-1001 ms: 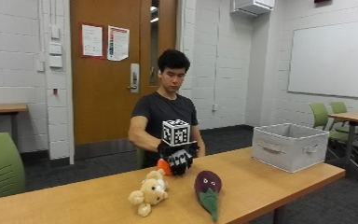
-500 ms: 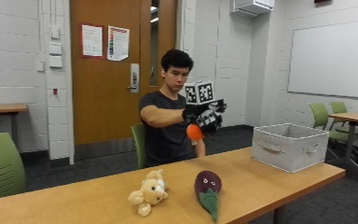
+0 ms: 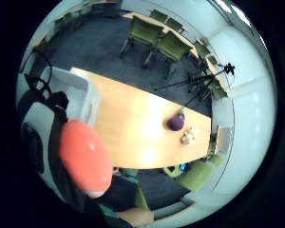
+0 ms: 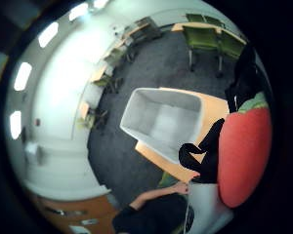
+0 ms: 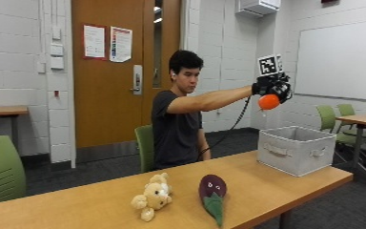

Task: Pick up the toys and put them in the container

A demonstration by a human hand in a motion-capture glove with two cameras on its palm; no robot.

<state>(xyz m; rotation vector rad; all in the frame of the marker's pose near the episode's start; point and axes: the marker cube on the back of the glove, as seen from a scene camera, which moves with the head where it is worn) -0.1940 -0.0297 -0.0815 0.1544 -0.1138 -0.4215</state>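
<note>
Presently, hand: gloved right hand (image 5: 272, 88) at full arm's reach, fingers curled round the orange toy (image 5: 269, 101).
Toy position: held high above the table (image 5: 278, 186), near its right end.
Key relation: the container (image 5: 296, 149) lies below the hand and slightly right; its open top faces the palm, apparently empty.
Remaining toys: teddy bear (image 5: 151, 196) and eggplant plush (image 5: 213, 191) lie left on the table, well apart from the container.
Judgement: release likely needs a small rightward shift.
</note>
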